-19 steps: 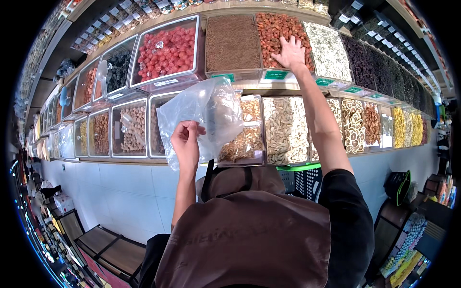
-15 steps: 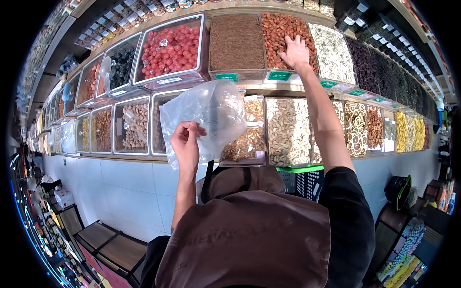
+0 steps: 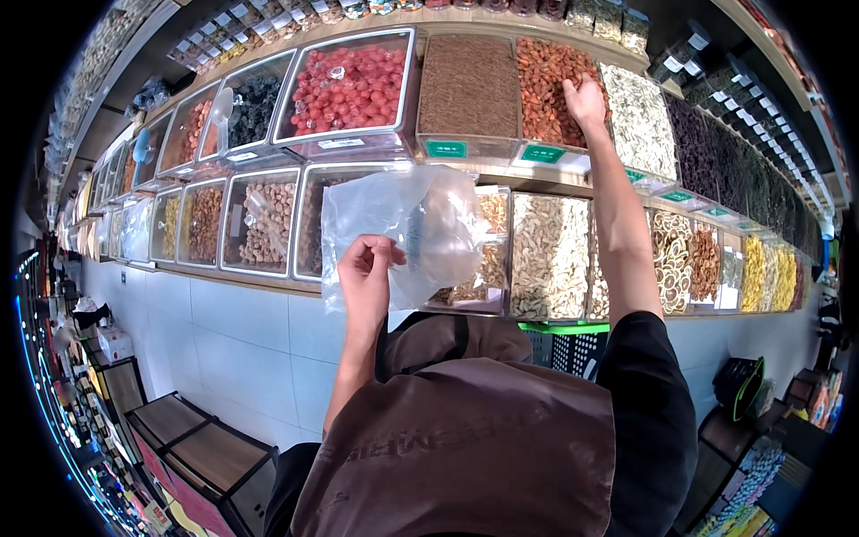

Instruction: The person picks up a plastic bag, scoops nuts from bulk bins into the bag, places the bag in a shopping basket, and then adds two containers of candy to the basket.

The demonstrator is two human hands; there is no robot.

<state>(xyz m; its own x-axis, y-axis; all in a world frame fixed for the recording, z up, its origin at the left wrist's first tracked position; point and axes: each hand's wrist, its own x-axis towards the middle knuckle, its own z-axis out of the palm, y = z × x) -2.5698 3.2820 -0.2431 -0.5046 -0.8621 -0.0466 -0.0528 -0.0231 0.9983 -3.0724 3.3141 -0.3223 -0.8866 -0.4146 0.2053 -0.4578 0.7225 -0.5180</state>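
My left hand [image 3: 365,277] is closed on a clear plastic bag [image 3: 429,228], pinching its edge between thumb and fingers. The bag hangs puffed out in front of the lower row of bins and looks empty. My right arm stretches up to the back row, where my right hand [image 3: 586,103] rests in a bin of dried red fruit [image 3: 546,76]. Its fingers are curled into the pieces, and what lies inside the grip is mostly hidden. Beside this bin stand one of fine brown bits [image 3: 470,85] and one of whitish flakes [image 3: 640,116].
A lidded bin of red candied fruit [image 3: 349,85] stands at the back left. Sliced pale pieces [image 3: 550,255] and ring slices [image 3: 669,259] fill front-row bins. A dark basket with a green rim [image 3: 573,345] is below the shelf. A low wooden stand [image 3: 192,438] is at lower left.
The right hand's fingers, spread over the dried red fruit before, have curled inward. The bins have shifted rightward in the picture. The left hand still holds the bag.
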